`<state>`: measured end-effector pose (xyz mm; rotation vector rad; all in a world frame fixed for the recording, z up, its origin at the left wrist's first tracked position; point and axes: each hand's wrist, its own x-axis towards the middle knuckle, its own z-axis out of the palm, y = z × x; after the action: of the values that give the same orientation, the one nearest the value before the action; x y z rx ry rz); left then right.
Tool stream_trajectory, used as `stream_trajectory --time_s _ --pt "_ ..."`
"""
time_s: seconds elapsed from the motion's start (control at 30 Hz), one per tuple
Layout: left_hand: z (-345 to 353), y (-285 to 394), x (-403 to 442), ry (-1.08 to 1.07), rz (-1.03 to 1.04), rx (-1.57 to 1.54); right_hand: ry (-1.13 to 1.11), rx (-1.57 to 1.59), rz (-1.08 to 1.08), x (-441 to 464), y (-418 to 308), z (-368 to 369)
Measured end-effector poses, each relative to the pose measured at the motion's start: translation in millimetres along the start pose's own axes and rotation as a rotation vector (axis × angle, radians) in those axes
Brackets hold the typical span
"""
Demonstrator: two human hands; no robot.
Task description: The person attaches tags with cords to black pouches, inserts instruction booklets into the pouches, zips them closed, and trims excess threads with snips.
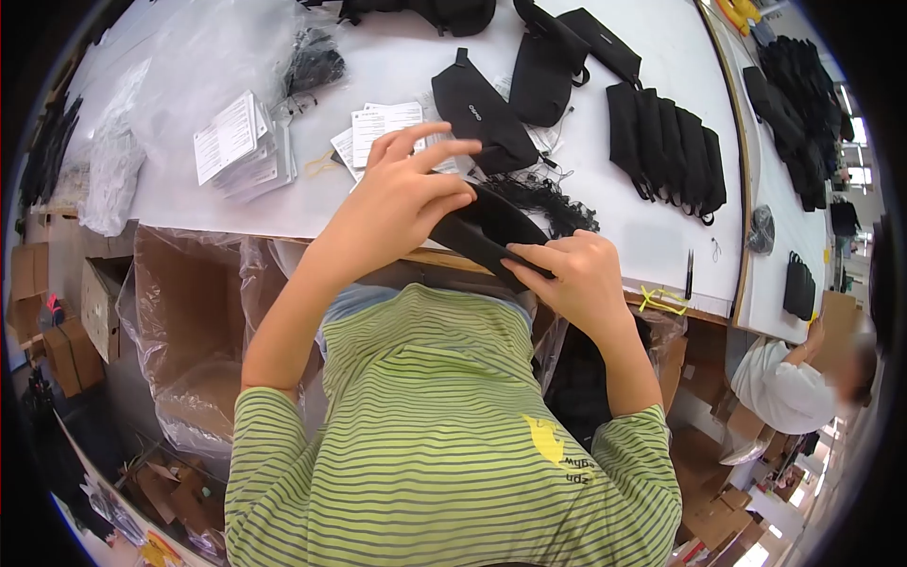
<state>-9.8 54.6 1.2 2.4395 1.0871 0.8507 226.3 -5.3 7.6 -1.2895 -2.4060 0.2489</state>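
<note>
A black fabric pouch (487, 227) is held at the table's front edge, between my two hands. My left hand (406, 194) is at its upper left end, thumb and index finger closing on the fabric while the other fingers stick out. My right hand (567, 279) pinches the lower right end between thumb and fingers. Just beyond lie a black pouch with a small white print (477, 113), a tangle of black cords (557, 203) and some white printed cards (383, 128).
Further black pouches lie in a row (666, 151) at the right. A stack of white tags (236, 146) and clear plastic bags (198, 66) are at the left. Plastic-lined cardboard boxes (184, 331) stand below the table. A co-worker in white (784, 387) is at far right.
</note>
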Motion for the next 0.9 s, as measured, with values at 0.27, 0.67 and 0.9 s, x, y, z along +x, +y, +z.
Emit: stream_trajectory --time_s 0.27,0.67,0.9 --pt "46 -3 -50 0.409 -0.589 -1.430 0.279 0.241 0.159 19 -23 18" --pt "40 12 -42 0.615 -0.963 -1.629 0.423 1.214 0.666 1 -32 92" --pt "34 30 -37 0.285 -0.918 -1.544 0.449 1.247 0.549 40 -20 52"
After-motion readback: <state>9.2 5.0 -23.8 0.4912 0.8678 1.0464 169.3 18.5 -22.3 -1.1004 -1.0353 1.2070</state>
